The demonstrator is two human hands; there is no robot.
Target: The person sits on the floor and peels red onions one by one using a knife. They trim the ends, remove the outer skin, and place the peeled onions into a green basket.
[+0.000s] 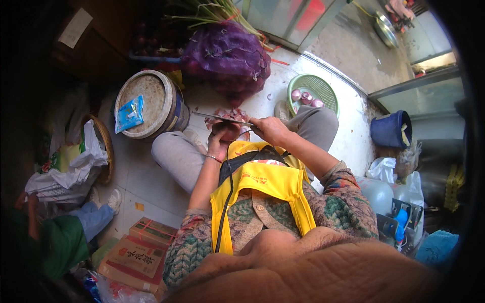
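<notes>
My left hand is closed around a red onion, held low between my knees. In my right hand is a knife, its long blade pointing left across the top of the onion. Whether the edge touches the onion I cannot tell. Loose onion skins lie on the floor just beyond my hands. Farther off stands a purple mesh sack full of red onions, with long green stalks on top. A green plastic basket to the right holds several peeled onions.
A lidded bucket with a blue packet on it stands at my left. A dark blue bucket is at the right by a glass door. Cardboard boxes and another person are at the lower left.
</notes>
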